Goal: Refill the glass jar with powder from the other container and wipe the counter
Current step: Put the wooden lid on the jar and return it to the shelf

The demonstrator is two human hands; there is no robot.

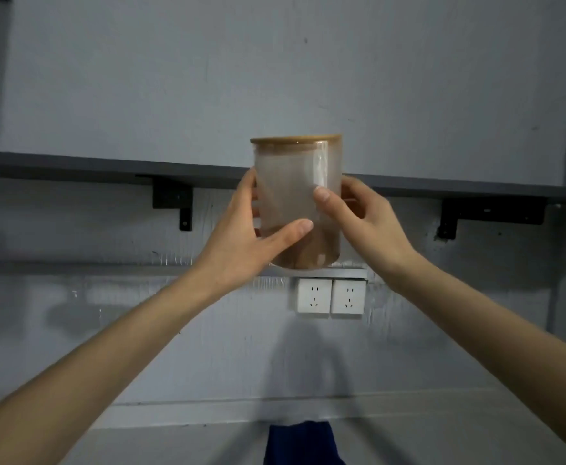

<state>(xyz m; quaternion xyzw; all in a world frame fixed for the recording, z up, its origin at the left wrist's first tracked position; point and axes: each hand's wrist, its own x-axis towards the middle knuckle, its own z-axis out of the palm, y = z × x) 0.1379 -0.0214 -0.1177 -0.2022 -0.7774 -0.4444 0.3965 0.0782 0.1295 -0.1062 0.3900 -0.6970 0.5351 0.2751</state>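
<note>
Both hands hold the glass jar (296, 203) up before the dark wall shelf (107, 167): left hand (241, 236) and right hand (362, 216) wrapped round its sides. Wooden lid (296, 140) on, cloudy walls, seemingly brownish powder low inside.

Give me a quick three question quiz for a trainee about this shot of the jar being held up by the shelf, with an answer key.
1. True or false: the glass jar has its wooden lid on.
2. How is the jar held? A) left hand only B) both hands C) resting on the shelf
3. Fill in: brown powder fills only the ______ of the jar.

Key:
1. True.
2. B: the left hand and right hand grip its sides.
3. Bottom.
</note>
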